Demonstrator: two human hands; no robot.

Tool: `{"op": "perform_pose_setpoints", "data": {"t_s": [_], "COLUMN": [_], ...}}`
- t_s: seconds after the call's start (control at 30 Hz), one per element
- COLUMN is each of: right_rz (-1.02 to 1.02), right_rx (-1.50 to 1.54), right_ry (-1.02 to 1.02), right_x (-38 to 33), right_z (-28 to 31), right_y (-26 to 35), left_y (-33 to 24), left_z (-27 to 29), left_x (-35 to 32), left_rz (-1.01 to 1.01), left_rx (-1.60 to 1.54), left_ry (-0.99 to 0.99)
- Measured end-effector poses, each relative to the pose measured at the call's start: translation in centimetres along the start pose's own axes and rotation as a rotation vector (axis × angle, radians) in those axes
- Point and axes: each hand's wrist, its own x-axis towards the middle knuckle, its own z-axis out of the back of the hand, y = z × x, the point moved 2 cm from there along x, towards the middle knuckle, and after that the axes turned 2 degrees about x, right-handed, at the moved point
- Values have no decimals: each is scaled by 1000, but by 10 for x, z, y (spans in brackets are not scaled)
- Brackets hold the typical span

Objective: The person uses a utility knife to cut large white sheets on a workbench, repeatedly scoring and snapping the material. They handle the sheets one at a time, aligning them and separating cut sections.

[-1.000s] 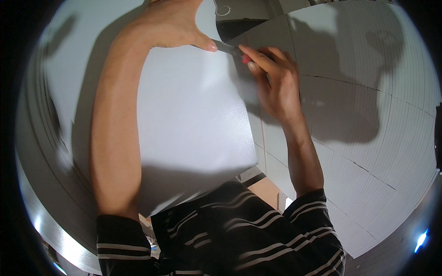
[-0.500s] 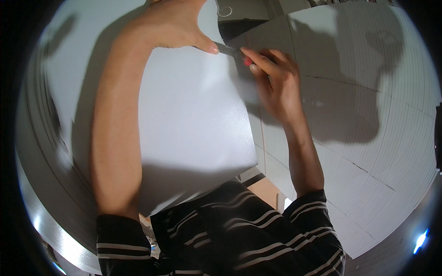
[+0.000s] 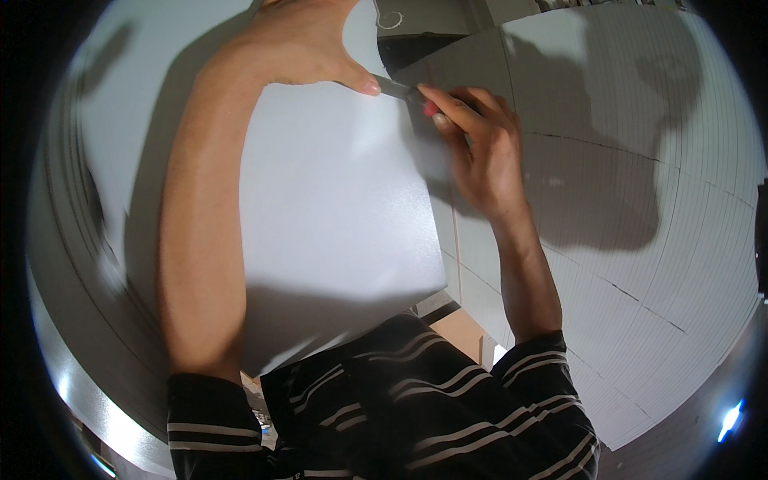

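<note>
A large white sheet or panel [image 3: 336,192] lies in front of me, its near right corner above my lap. At the far edge my left hand [image 3: 304,40] rests on it, thumb stretched out to the right; its other fingers are cut off by the top of the picture. The thumb tip touches a thin grey strip [image 3: 392,86] that runs toward my right hand [image 3: 484,140]. Just right of the panel's edge, that hand is closed in a pinch on a small tool with a red part [image 3: 430,107]. My fingers cover most of it, and its exact kind is unclear.
To the right spreads a broad pale surface with fine lines and dark seams [image 3: 608,296]. Layered sheet edges [image 3: 72,184] curve along the left. A dark gap [image 3: 416,50] lies beyond the panel, and a tan cardboard-like piece [image 3: 462,332] shows near my waist.
My right hand has shifted very slightly, with the red-marked tool still in its fingers. The left hand and the white panel stay where they were.
</note>
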Motion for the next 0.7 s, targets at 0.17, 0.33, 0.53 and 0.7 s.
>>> {"op": "perform_pose_setpoints", "data": {"t_s": [0.17,0.33,0.53,0.7], "right_rz": [32,5,70,15], "right_rx": [-9,-20,-13,-9], "right_ry": [-14,-2,-43,-44], "right_x": [1,3,4,6], "right_z": [0,-2,-3,-6], "right_y": [0,-1,1,2], "left_y": [-2,-2,-2,-2], "left_z": [5,6,6,8], "left_x": [-2,-2,-2,-3], "left_rz": [-3,-14,-10,-3], "left_rx": [-11,-9,2,3], "left_ry": [4,-1,6,10]}}
